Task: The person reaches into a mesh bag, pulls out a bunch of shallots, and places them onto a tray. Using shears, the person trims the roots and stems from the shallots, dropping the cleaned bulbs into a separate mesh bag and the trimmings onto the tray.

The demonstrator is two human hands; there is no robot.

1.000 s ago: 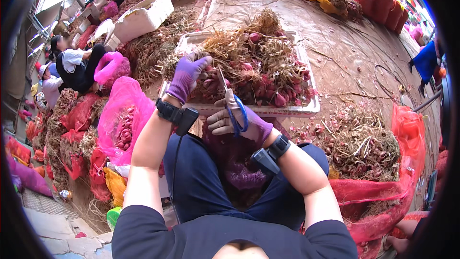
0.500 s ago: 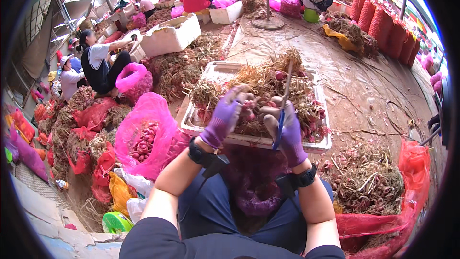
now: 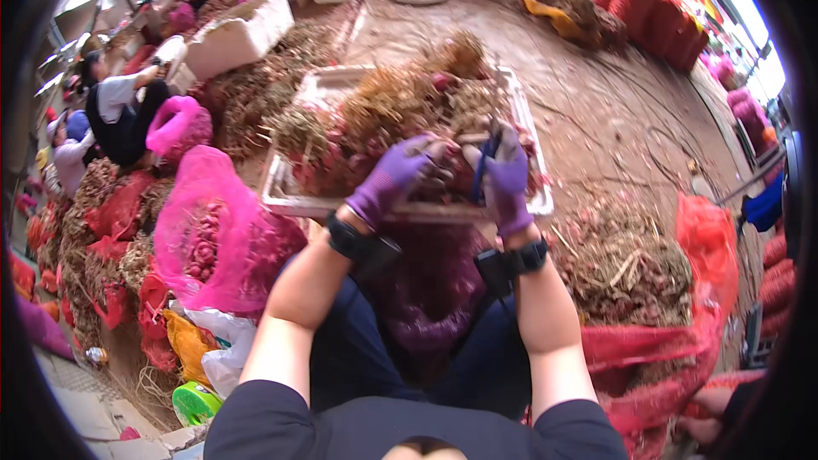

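In front of me a white tray (image 3: 298, 203) bears a heap of red shallots with dry stalks (image 3: 383, 102). My left hand (image 3: 394, 175), in a purple glove with greyish fingers, is closed round red shallots (image 3: 439, 152) over the tray's near side; the fingers partly cover them. My right hand (image 3: 509, 177), gloved alike, grips blue-handled scissors (image 3: 482, 169) at the tray's right part, their thin blades pointing up and away. Both hands are close together, slightly blurred. Below the tray's near edge, a purple mesh bag (image 3: 430, 277) hangs between my knees.
A pink mesh bag of shallots (image 3: 204, 243) stands at my left, near a green round container (image 3: 196, 403). On the right lie a stalk-covered shallot heap (image 3: 626, 268) and red netting (image 3: 707, 247). A seated person (image 3: 123, 111) is at far left; full red sacks (image 3: 635, 8) stand far right.
The view has swung, so the surroundings sit farther left and higher. My hands have come lower relative to the tray and nearer each other. The scissors stay in my right hand.
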